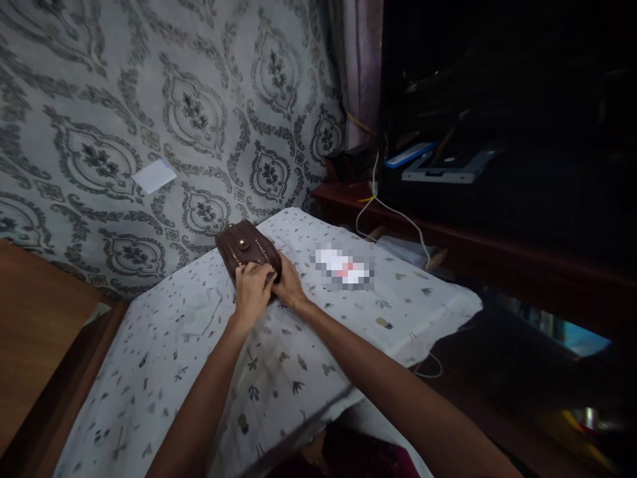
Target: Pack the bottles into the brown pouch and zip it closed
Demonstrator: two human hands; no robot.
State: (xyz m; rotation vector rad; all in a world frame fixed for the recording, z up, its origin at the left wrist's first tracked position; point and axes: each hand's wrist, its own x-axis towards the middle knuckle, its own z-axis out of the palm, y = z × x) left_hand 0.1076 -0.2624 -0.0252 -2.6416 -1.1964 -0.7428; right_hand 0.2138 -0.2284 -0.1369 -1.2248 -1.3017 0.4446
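A brown leather handbag (243,240) lies on the patterned white cloth, with a round metal stud on its top and zippers running along it. My left hand (253,287) is closed at the near end of the bag, its fingers bent over the right-hand zipper. Whether a zipper pull is between those fingertips cannot be made out. My right hand (289,282) grips the bag's right side near the same corner, thumb close to the left fingertips. Both hands touch each other's edges there and hide the bag's near corner.
The white printed cloth (298,358) covers the table. A blurred-out white and red item (343,265) lies right of the bag. A white cable (401,211) hangs by the dark red cabinet (468,255). Patterned wallpaper (194,113) rises behind; a wooden panel (44,332) stands left.
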